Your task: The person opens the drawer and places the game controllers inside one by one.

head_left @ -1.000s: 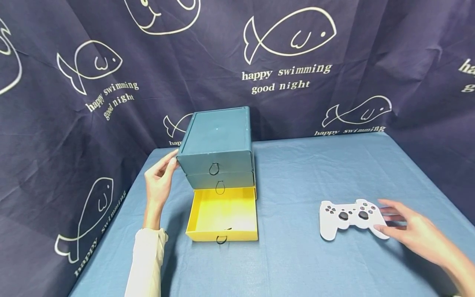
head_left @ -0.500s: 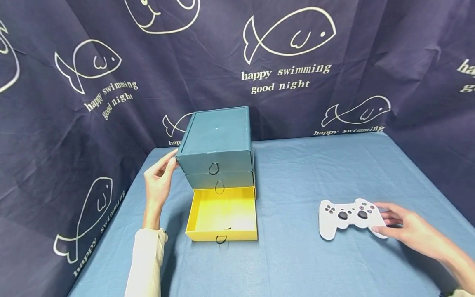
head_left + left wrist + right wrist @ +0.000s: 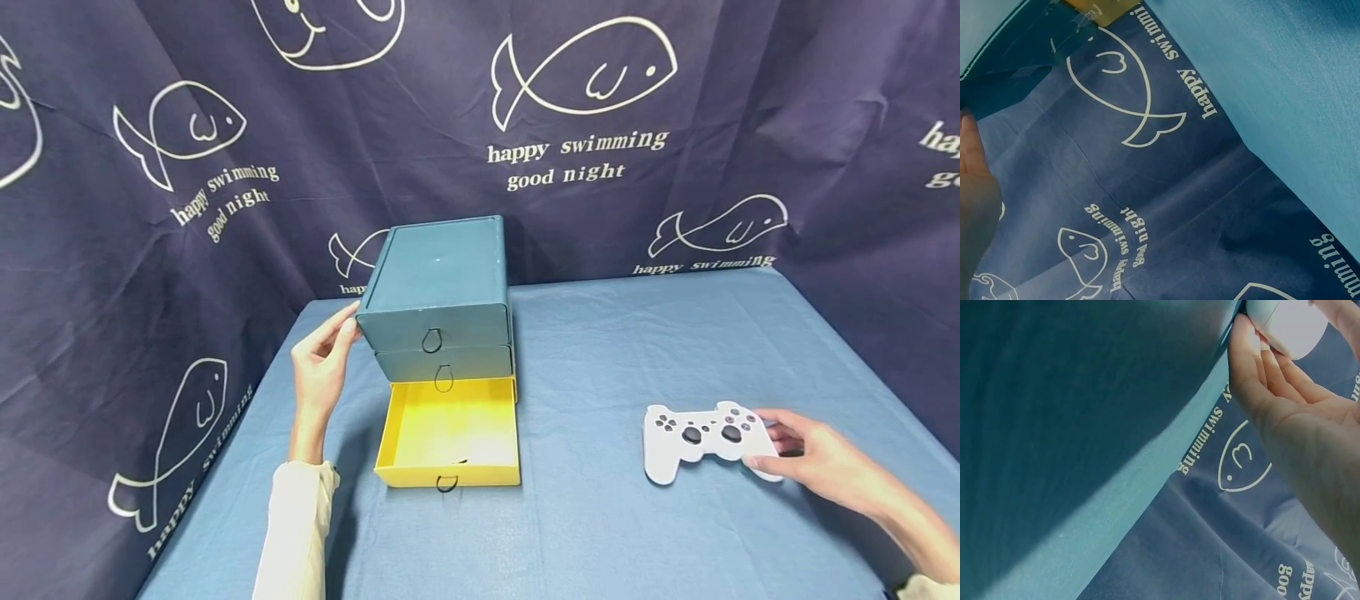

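A small drawer unit with a teal top (image 3: 438, 262) stands left of centre in the head view. Its two upper drawers have teal fronts. The yellow bottom drawer (image 3: 453, 425) is pulled out. My left hand (image 3: 318, 367) touches the unit's upper left front corner with nearly straight fingers; the left wrist view shows this hand (image 3: 975, 194) at the left edge, beside a teal panel. A white game controller (image 3: 675, 450) is on the right, its right grip held between my right hand's (image 3: 832, 467) thumb and fingers. Most of it is cut off in the right wrist view.
Blue cloth (image 3: 585, 517) covers the table. A dark blue curtain (image 3: 585, 225) with white fish drawings rises behind the table and along both sides. Black loop handles (image 3: 447, 484) hang on the drawer fronts. A small dark mark shows inside the yellow drawer.
My right hand has moved slightly left, and its thumb and fingers have closed further onto the controller's grip. The controller stays almost where it was. Left hand and drawers look unchanged.
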### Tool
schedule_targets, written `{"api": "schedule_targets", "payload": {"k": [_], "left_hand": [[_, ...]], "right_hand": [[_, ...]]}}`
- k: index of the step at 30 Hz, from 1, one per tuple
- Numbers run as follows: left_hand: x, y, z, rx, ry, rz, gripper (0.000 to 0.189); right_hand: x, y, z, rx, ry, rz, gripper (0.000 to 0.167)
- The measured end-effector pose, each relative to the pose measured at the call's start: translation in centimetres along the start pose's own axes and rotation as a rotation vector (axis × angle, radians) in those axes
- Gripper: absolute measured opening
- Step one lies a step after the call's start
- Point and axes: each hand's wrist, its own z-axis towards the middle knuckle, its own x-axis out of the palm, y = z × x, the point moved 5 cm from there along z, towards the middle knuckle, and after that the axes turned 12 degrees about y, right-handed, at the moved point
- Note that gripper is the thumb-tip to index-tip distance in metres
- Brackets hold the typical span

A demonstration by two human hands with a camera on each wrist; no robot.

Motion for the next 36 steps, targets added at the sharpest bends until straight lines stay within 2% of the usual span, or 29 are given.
{"api": "schedule_targets", "payload": {"k": [7,19,26,36], "left_hand": [[0.0,-0.2,0.0,-0.001,0.002,-0.001,0.028],[0.0,-0.1,0.0,0.024,-0.003,-0.006,0.027],[0.1,-0.2,0.0,0.021,-0.005,-0.005,0.027],[0.1,-0.1,-0.1,-0.005,-0.006,0.0,0.028]], "right_hand": [[0.0,0.2,0.3,0.061,0.005,-0.082,0.056],[-0.1,0.1,0.3,0.04,-0.019,-0.12,0.055],[-0.2,0.5,0.2,0.106,-0.025,-0.198,0.06],[0.3,1.5,0.3,0.083,-0.053,-0.206,0.06]]}}
